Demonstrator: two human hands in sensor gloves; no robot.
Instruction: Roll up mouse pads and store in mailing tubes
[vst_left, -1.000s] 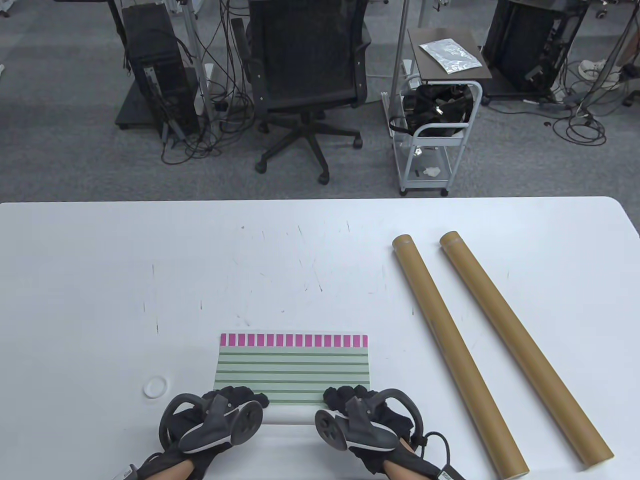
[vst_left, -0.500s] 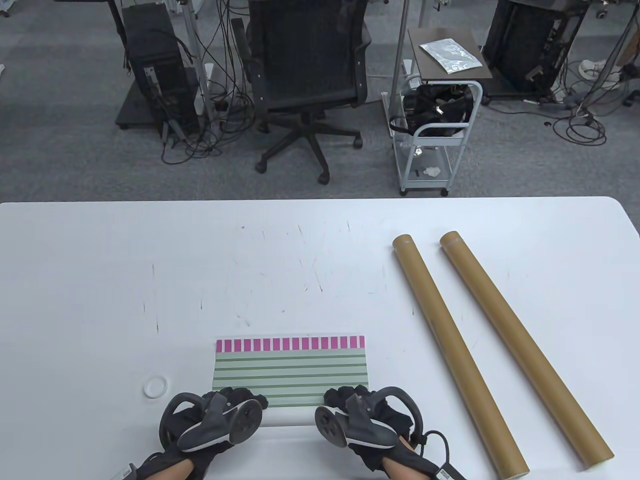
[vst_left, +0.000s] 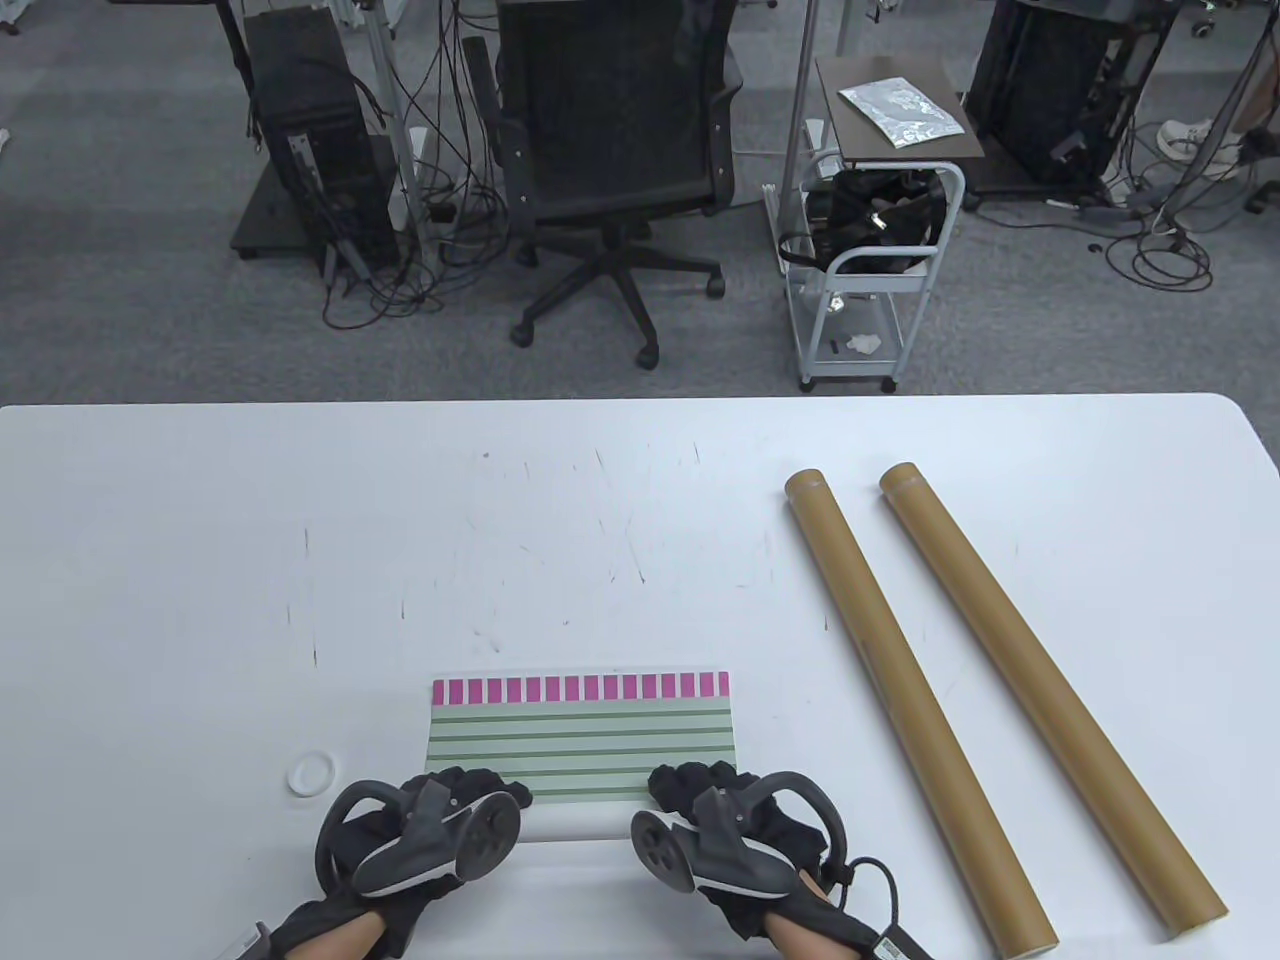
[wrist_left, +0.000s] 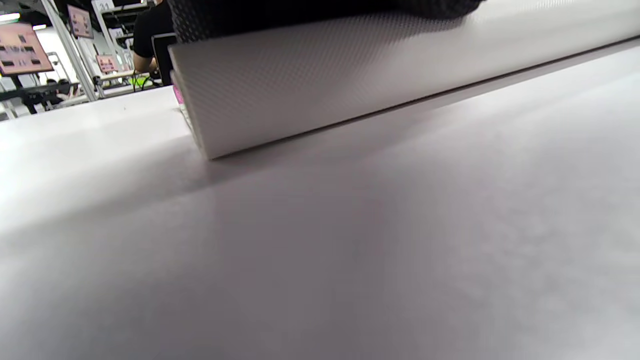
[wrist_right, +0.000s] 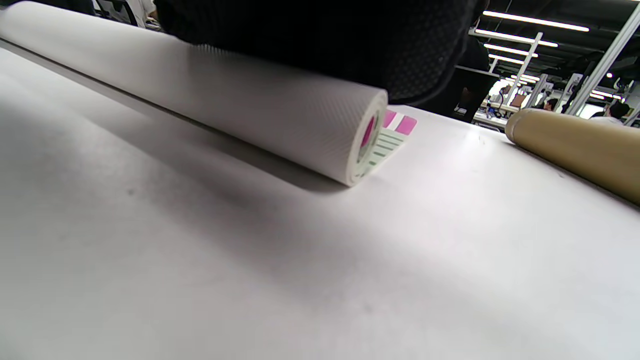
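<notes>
A mouse pad (vst_left: 580, 735) with green stripes and a pink-checked far edge lies near the table's front edge. Its near part is rolled into a white roll (vst_left: 575, 822), also shown in the left wrist view (wrist_left: 320, 80) and the right wrist view (wrist_right: 240, 115). My left hand (vst_left: 470, 795) rests on the roll's left end. My right hand (vst_left: 695, 790) rests on its right end. Both hands' fingers curl over the roll. Two brown mailing tubes (vst_left: 905, 690) (vst_left: 1040, 680) lie side by side to the right; one shows in the right wrist view (wrist_right: 575, 145).
A small white ring (vst_left: 311, 774) lies on the white table (vst_left: 300, 560) left of the pad. Beyond the table's far edge stand an office chair (vst_left: 610, 150) and a white cart (vst_left: 870, 250).
The roll has advanced a little away from me, so less flat pad shows. The pad shifted slightly left. Both hands moved forward with the roll.
</notes>
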